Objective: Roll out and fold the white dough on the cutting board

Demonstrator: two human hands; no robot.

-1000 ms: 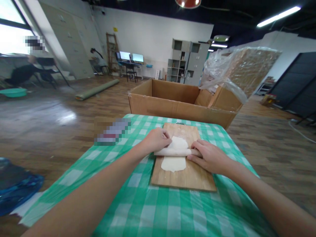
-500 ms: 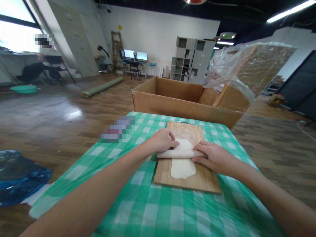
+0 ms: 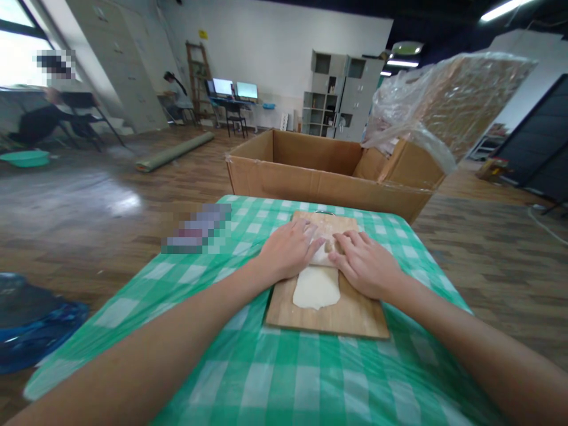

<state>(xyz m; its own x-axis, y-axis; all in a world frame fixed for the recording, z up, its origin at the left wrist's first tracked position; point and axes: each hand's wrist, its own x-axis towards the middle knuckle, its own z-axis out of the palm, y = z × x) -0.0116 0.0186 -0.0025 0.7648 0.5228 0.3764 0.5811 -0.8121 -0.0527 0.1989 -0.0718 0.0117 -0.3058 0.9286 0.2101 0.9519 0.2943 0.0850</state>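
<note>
A pale, floury rolling pin (image 3: 322, 258) lies crosswise over a flat sheet of white dough (image 3: 316, 290). Under both is a wooden cutting board (image 3: 326, 325), dusted with flour at its far end. My left hand (image 3: 290, 247) is closed over the left part of the pin, thumb pointing inward. On the right part, my right hand (image 3: 364, 260) is closed over it too, fingers bent forward. The ends of the pin are hidden under my hands, and so is most of the dough beyond it. The near part of the dough lies in front of the pin.
The table has a green-and-white checked cloth (image 3: 248, 367). A blurred-out flat item (image 3: 197, 228) lies at its left edge. Beyond the table stands a large open cardboard box (image 3: 306, 177) with plastic wrap (image 3: 408, 112). A blue plastic bag (image 3: 39, 331) is at the left. Two people sit farther back.
My hands and the pin have moved away from me along the dough. My left hand, curled above the pin before, now lies over it. My right hand has shifted inward. The view has tilted slightly.
</note>
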